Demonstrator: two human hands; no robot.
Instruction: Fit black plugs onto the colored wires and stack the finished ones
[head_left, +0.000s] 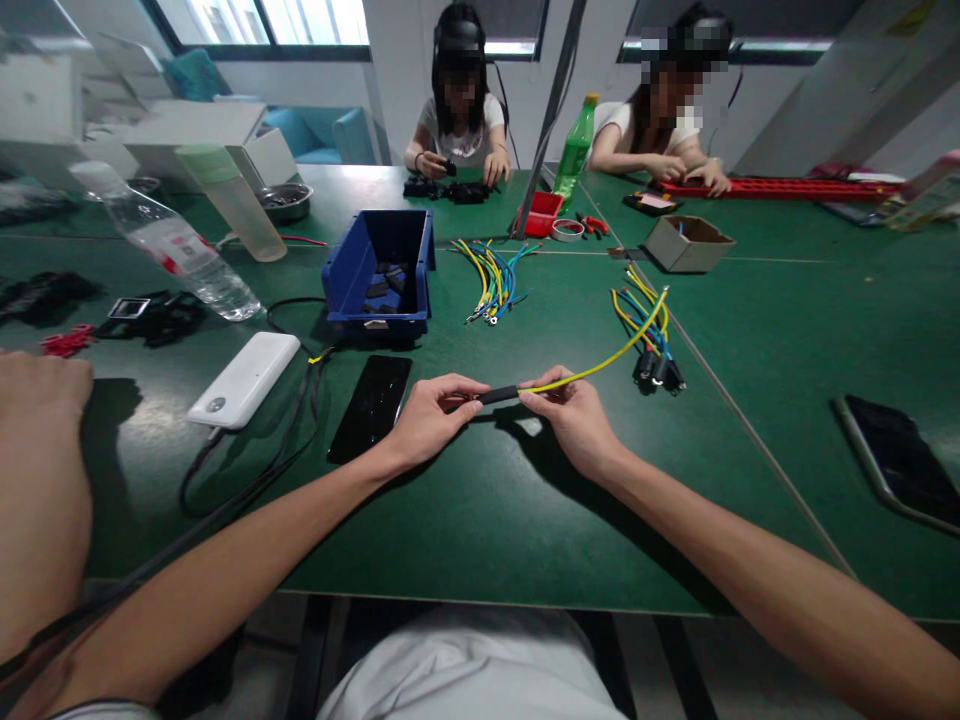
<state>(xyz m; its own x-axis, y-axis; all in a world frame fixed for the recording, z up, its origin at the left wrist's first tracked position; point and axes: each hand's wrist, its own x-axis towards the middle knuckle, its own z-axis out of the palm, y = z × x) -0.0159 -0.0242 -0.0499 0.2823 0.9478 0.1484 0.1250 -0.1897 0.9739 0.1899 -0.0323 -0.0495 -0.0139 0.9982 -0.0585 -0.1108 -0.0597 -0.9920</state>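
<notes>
Between my two hands, just above the green table (525, 540), is a short black sleeve (498, 395) on the end of a yellow wire (600, 366). My left hand (435, 415) pinches the sleeve's left end. My right hand (574, 415) has its fingers closed on the yellow wire where it leaves the sleeve. The wire's free end rises to the right, over a bundle of wires with black ends (658, 372). Beyond my hands lies a bundle of yellow and blue wires (491, 285). A blue bin (379, 325) holds several small black pieces.
A black phone (371, 408) and a white power bank (246, 380) with cables lie left of my hands; another phone (900, 460) is at the right. A person's arm (41, 480) rests at the left edge. Two people (461, 120) sit opposite. A cardboard box (686, 250) stands back right.
</notes>
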